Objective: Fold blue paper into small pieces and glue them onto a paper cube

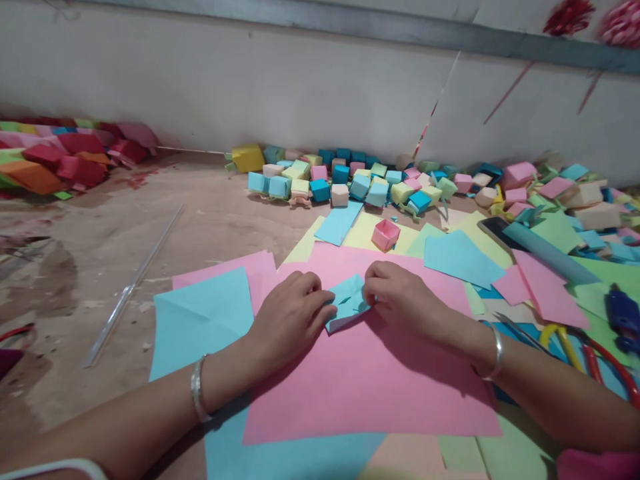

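Observation:
A small piece of folded light-blue paper (349, 301) lies between my hands, partly raised along its near edge. My left hand (295, 313) pinches its left side, and my right hand (395, 293) grips the right side with curled fingers. Under them spreads a large pink sheet (370, 393). Just beyond stands a small open pink paper box (385, 235). To the left rests a creased light-blue sheet (203, 317) on other pink paper. My fingertips hide both ends of the folded piece.
Small paper boxes (340, 194) line the wall, with more heaped at right and left. Scissors with red and yellow handles (565, 343), a blue glue gun (623, 313) and a dark phone (495, 233) lie right. A clear stick (133, 290) lies left.

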A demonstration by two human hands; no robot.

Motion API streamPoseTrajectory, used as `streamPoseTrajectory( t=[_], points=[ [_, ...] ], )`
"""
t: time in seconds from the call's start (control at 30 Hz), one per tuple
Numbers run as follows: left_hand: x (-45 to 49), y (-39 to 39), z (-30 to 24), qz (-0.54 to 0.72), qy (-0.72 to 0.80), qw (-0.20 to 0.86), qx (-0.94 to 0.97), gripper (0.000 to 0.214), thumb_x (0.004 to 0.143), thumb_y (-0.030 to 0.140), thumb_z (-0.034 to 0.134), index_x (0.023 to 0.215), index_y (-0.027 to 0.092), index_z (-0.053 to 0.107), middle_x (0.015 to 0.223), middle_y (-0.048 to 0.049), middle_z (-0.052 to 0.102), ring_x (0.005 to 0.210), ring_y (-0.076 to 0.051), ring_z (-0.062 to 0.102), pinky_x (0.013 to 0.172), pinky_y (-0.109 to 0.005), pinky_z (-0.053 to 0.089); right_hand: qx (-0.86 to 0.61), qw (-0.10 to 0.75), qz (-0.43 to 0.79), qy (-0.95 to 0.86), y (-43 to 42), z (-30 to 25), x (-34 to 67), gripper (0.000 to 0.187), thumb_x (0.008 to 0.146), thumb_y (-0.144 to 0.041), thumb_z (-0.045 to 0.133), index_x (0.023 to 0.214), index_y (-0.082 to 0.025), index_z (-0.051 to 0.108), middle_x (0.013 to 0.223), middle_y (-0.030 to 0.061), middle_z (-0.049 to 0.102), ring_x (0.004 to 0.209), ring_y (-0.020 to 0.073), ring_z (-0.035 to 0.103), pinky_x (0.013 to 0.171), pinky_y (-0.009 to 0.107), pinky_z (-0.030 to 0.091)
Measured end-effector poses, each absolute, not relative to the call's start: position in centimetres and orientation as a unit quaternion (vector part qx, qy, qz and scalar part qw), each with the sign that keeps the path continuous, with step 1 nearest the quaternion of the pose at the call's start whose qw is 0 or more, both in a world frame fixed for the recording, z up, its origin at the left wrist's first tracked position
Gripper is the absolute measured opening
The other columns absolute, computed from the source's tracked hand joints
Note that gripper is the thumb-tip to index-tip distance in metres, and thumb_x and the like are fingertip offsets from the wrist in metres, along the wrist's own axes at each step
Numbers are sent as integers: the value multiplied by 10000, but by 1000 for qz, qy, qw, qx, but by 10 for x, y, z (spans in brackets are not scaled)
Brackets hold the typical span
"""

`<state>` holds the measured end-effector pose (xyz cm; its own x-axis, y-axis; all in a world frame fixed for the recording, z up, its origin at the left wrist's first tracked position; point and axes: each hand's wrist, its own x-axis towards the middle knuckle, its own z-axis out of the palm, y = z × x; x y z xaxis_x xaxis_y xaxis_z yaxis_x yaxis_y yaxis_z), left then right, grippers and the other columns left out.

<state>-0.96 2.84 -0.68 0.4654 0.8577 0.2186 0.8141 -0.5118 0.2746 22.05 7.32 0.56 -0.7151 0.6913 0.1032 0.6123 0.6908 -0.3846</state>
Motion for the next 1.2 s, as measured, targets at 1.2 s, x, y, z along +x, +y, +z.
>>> streamPoseTrajectory(
  t=[1.2],
  points=[
    [-5,20,3,67,501,43,862,478,799,578,633,1048,170,644,971,-106,591,878,-270,535,751,-402,426,-321,-66,-129,-936,-7,5,209,577,846,-128,468,1409,-86,353,602,21,536,505,172,466,517,335,168]
  ],
)
